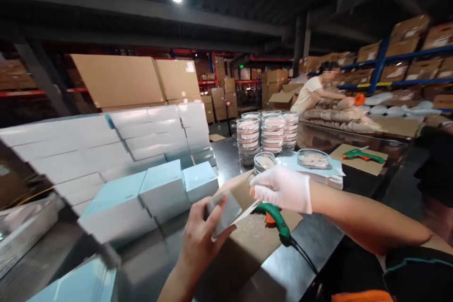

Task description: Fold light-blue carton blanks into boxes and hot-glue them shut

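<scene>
My bare left hand (203, 231) grips a small carton (228, 210), its fingers wrapped round the pale outer side. The carton is tilted, and a brown inner face shows toward my right hand. My right hand (281, 189), in a white glove, is closed with thumb and fingers together at the carton's upper right edge. Whether anything else is between those fingers is hidden. Just below the glove, a green glue gun (279, 222) with an orange trigger lies on a cardboard sheet (247, 250), its cord running toward me.
White boxes with light-blue tops (161, 177) are stacked at left. Stacked round clear dishes (272, 132) stand behind my hands. One clear dish (313, 158) rests on a blue sheet. Another glue gun (364, 155) lies at right. A co-worker (311, 92) bends over the far table.
</scene>
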A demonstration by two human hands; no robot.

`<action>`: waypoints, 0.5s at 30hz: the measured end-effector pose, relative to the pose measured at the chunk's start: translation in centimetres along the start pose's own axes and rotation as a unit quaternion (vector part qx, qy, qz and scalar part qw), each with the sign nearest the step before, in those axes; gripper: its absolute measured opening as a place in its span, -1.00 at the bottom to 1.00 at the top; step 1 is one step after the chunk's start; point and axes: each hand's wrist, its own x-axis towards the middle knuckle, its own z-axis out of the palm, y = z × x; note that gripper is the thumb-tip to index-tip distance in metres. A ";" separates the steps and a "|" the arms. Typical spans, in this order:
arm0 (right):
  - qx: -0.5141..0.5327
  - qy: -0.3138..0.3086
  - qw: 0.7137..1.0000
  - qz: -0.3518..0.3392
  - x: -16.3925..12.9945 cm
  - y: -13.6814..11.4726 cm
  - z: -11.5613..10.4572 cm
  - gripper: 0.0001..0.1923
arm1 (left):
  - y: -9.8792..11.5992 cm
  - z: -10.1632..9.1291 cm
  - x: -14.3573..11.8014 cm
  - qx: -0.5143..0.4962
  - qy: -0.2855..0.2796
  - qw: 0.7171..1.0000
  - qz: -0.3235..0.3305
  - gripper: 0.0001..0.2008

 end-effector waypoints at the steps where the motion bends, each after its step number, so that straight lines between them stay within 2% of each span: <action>1: -0.065 0.062 0.996 -0.023 0.5 -1.2 -2.5 -0.61 | -0.3 0.0 -0.2 0.007 0.008 1.000 -0.022 -0.46; 2: -0.097 0.158 0.982 -0.043 1.1 -2.6 -5.1 -0.65 | -0.7 0.0 -0.4 0.009 0.014 0.999 -0.044 -0.50; 3: -0.116 0.283 0.948 -0.083 1.8 -4.1 -7.7 -0.73 | -1.1 -0.1 -0.6 0.006 0.020 0.997 -0.070 -0.55; 4: -0.127 0.365 0.914 -0.120 2.5 -5.6 -10.2 -0.77 | -1.4 -0.3 -0.7 0.000 0.029 0.995 -0.096 -0.59; 6: -0.143 0.426 0.877 -0.168 4.0 -7.7 -14.0 -0.63 | -1.8 -0.8 -0.9 -0.023 0.053 0.986 -0.154 -0.63; 8: -0.123 0.394 0.894 -0.176 4.9 -7.8 -15.1 -0.54 | -1.9 -1.2 -0.9 -0.075 0.073 0.970 -0.218 -0.62; 9: -0.111 0.370 0.908 -0.165 4.9 -7.1 -14.3 -0.56 | -1.8 -1.3 -0.9 -0.112 0.081 0.958 -0.251 -0.60; 11: -0.075 0.314 0.940 -0.112 4.3 -4.3 -10.3 -0.62 | -1.4 -1.2 -0.7 -0.196 0.093 0.924 -0.314 -0.53; 12: -0.030 0.270 0.959 -0.076 3.6 -2.5 -7.3 -0.56 | -1.1 -0.9 -0.6 -0.233 0.103 0.906 -0.337 -0.49; 13: 0.030 0.200 0.979 -0.032 2.8 -0.5 -3.9 -0.43 | -0.8 -0.7 -0.6 -0.264 0.113 0.890 -0.356 -0.46; 14: 0.083 0.141 0.986 0.010 2.0 1.4 -0.5 -0.29 | -0.5 -0.4 -0.6 -0.287 0.122 0.876 -0.368 -0.43; 15: 0.137 0.120 0.982 0.040 1.3 3.1 2.7 -0.13 | -0.3 -0.1 -0.5 -0.304 0.130 0.866 -0.375 -0.42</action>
